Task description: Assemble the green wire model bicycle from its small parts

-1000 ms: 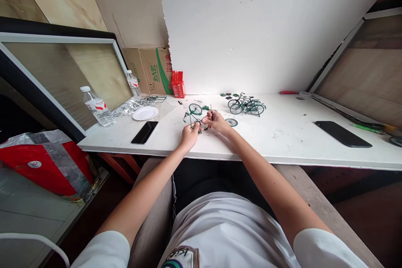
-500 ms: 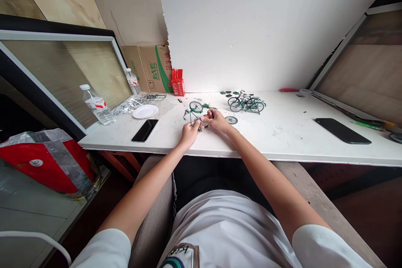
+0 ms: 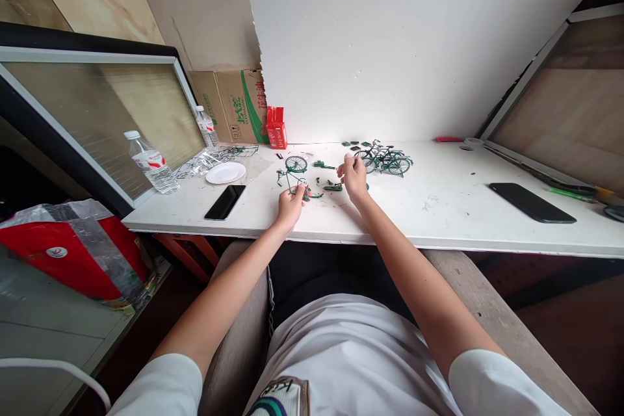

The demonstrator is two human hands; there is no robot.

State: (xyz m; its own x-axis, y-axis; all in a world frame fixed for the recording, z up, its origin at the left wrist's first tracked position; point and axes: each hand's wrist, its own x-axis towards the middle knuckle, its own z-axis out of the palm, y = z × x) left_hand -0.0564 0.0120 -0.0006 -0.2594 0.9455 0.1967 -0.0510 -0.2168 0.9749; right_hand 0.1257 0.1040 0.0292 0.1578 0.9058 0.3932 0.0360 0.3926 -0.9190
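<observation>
A partly built green model bicycle stands on the white table, one wheel at its far end. My left hand pinches its near end with closed fingers. My right hand is raised a little to the right, fingers curled round something thin that I cannot make out. Small green parts lie between the two hands. Finished green model bicycles stand just beyond my right hand.
A black phone, a white paper plate, clear plastic wrappers and two water bottles lie left. A red box and a cardboard carton stand at the back. Another black phone lies right. A white board leans behind.
My right hand has left the model bicycle and moved right and away. The left hand still grips the model, which has shifted slightly left. Loose green parts now show between the hands.
</observation>
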